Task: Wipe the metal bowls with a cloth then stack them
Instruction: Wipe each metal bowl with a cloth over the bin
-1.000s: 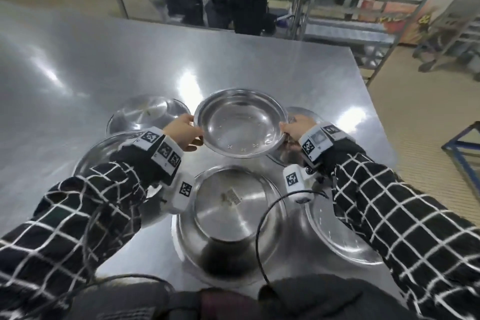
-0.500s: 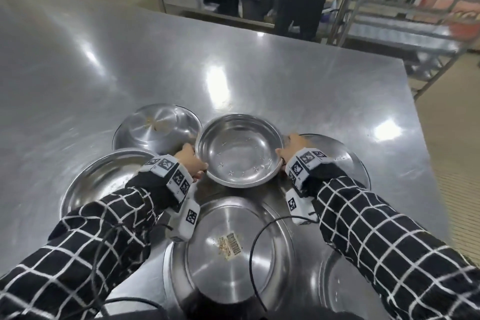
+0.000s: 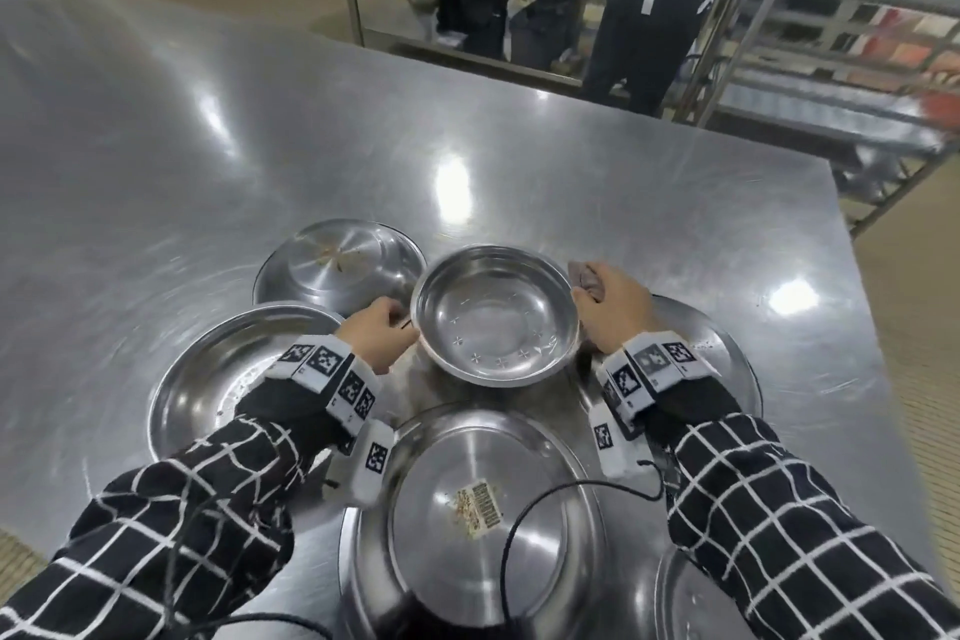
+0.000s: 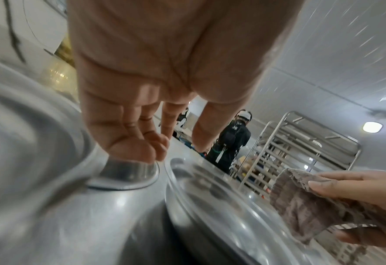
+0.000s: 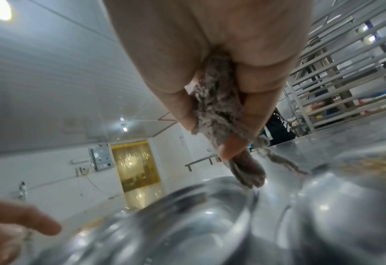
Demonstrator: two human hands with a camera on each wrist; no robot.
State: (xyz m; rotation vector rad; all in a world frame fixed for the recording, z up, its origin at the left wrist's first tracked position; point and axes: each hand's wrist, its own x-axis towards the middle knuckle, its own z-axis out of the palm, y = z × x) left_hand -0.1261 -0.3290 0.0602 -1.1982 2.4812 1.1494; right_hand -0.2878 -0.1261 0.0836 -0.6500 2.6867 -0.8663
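Observation:
A small metal bowl [image 3: 496,314] with star marks sits upright in the middle of the steel table [image 3: 571,172]. My left hand [image 3: 382,327] is at its left rim with loosely curled fingers [image 4: 142,148] that hold nothing. My right hand [image 3: 608,307] is at the right rim and grips a crumpled grey-brown cloth [image 3: 584,276]. In the right wrist view the cloth [image 5: 219,111] hangs from my thumb and fingers over the bowl's edge [image 5: 176,224]. The left wrist view shows the bowl [image 4: 210,197] with the cloth [image 4: 300,202] beyond it.
Several larger metal bowls ring the small one: an upturned one at back left [image 3: 337,265], an upright one at left [image 3: 218,369], an upturned one with a sticker nearest me [image 3: 483,509], one under my right wrist [image 3: 717,353]. A person [image 3: 649,16] and racks [image 3: 831,42] stand beyond the table.
The small bowl, held tilted between both hands, has come down level among the other bowls. My left hand has let go of its rim. The cloth now shows in my right hand.

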